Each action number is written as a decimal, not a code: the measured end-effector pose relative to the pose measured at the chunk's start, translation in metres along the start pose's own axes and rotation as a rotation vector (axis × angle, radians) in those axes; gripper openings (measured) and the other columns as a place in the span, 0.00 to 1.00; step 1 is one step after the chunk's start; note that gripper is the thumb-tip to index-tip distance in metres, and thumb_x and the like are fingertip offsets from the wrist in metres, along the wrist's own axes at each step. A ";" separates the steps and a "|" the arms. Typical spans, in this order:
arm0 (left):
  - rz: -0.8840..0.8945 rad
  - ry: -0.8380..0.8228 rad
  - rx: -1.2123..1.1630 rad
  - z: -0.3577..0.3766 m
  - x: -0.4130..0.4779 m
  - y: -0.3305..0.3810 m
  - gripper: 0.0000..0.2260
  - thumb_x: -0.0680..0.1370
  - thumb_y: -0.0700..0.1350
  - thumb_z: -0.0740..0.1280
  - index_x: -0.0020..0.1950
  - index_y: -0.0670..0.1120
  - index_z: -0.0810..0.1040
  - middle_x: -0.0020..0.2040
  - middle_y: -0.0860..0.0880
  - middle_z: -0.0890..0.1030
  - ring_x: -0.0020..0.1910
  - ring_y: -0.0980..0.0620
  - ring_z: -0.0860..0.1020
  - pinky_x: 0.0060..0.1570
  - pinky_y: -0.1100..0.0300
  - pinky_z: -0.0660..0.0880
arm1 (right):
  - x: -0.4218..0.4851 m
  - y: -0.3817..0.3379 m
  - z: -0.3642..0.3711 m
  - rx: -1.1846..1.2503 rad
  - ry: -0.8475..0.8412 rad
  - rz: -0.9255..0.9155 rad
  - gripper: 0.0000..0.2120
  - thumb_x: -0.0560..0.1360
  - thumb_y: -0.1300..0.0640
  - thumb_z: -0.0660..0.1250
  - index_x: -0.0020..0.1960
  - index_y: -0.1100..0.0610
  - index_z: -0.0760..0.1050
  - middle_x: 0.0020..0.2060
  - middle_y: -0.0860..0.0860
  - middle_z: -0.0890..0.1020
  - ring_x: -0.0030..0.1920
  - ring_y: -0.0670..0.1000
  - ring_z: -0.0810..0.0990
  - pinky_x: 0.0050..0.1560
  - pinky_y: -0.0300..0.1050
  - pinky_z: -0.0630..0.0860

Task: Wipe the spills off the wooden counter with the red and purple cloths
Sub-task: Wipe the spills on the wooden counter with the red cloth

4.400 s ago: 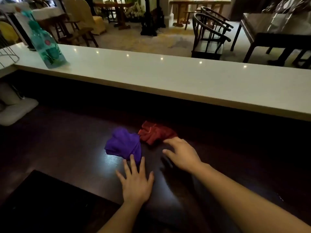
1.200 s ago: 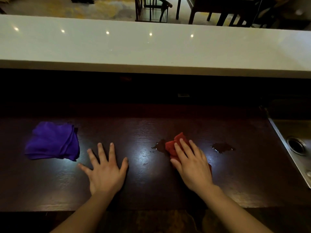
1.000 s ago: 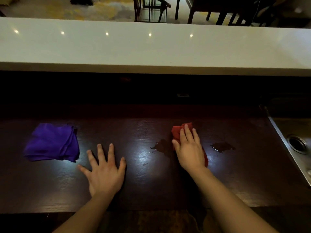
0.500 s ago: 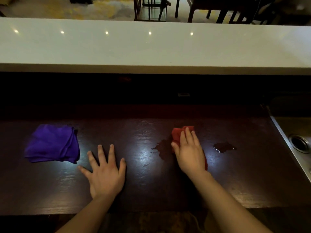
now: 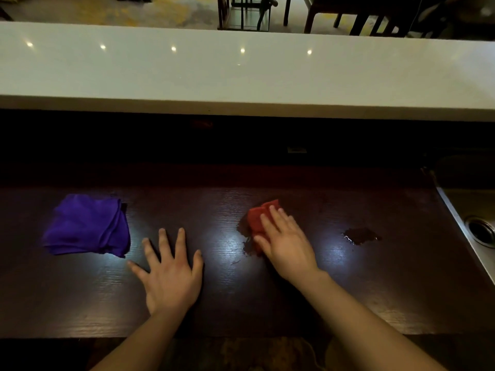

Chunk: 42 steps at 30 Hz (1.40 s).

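Note:
My right hand (image 5: 285, 243) presses flat on the red cloth (image 5: 258, 218) on the dark wooden counter (image 5: 334, 290); only the cloth's far and left parts show past my fingers. The cloth lies over a wet spill (image 5: 245, 241) whose dark edge shows at its left. A second spill (image 5: 360, 235) sits apart to the right. My left hand (image 5: 171, 277) rests palm down with fingers spread, holding nothing. The crumpled purple cloth (image 5: 87, 226) lies to its left, untouched.
A raised white bar top (image 5: 241, 76) runs along the far side above a dark recess. A steel sink (image 5: 476, 226) with a drain is at the right edge. Chairs and table legs stand on the floor beyond.
My right hand has slid the red cloth back and forth over the left spill and now sits a little leftward on it. My left hand and the purple cloth stayed put.

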<state>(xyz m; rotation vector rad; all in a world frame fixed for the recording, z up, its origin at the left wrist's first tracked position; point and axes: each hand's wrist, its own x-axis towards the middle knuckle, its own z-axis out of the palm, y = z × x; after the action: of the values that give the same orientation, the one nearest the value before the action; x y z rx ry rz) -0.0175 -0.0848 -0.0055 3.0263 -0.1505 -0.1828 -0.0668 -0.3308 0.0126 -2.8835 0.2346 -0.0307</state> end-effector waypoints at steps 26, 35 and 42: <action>-0.005 0.009 -0.033 -0.004 0.000 0.000 0.29 0.79 0.64 0.49 0.79 0.56 0.52 0.81 0.44 0.53 0.78 0.37 0.45 0.70 0.26 0.45 | 0.088 -0.024 -0.007 0.116 0.057 0.241 0.28 0.77 0.43 0.61 0.72 0.58 0.65 0.75 0.61 0.60 0.75 0.60 0.57 0.74 0.53 0.57; -0.015 -0.003 -0.031 -0.007 0.000 0.002 0.28 0.80 0.61 0.51 0.79 0.56 0.55 0.80 0.44 0.55 0.78 0.37 0.47 0.70 0.26 0.46 | -0.006 -0.048 0.011 0.157 -0.015 -0.195 0.25 0.77 0.45 0.62 0.69 0.56 0.71 0.73 0.55 0.67 0.74 0.56 0.64 0.74 0.54 0.60; -0.023 -0.014 -0.026 -0.009 -0.001 0.004 0.28 0.79 0.60 0.51 0.79 0.56 0.53 0.81 0.44 0.53 0.78 0.37 0.45 0.70 0.26 0.46 | 0.025 0.025 -0.012 0.120 0.127 0.286 0.23 0.78 0.49 0.63 0.68 0.60 0.71 0.72 0.60 0.67 0.73 0.60 0.63 0.72 0.52 0.62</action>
<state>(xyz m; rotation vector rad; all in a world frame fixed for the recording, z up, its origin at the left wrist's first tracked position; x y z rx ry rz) -0.0176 -0.0882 0.0035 3.0026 -0.1135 -0.2065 -0.0470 -0.3620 0.0177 -2.7035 0.6433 -0.1698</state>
